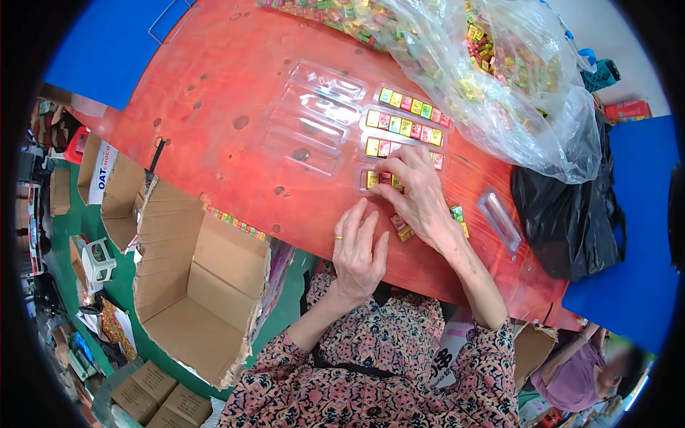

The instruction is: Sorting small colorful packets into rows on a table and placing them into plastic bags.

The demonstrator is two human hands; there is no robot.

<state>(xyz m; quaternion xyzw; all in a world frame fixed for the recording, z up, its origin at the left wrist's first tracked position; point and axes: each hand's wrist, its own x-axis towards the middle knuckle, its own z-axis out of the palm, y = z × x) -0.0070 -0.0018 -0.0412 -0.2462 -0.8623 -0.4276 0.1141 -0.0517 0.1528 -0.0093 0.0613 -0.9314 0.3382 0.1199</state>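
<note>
My right hand [422, 194] reaches over the nearest row of a clear plastic tray [365, 158], thumb and fingertips pinched at a small wrapped sweet there; the fingers partly hide it. Red, yellow and green wrapped sweets [405, 128] stand side by side in the tray's several rows. Close to the table's near edge, my left hand [359, 250] is empty, with its fingers loosely apart. A few loose sweets [402, 227] lie beneath my right hand, and more sweets [457, 212] lie beside my right wrist.
An unfilled clear tray [312, 118] lies left of the filled one. A large clear bag of sweets [499, 85] and a black plastic bag [571, 214] occupy the right side. One narrow clear tray [499, 222] lies nearby. An open cardboard box [207, 285] stands below the table edge.
</note>
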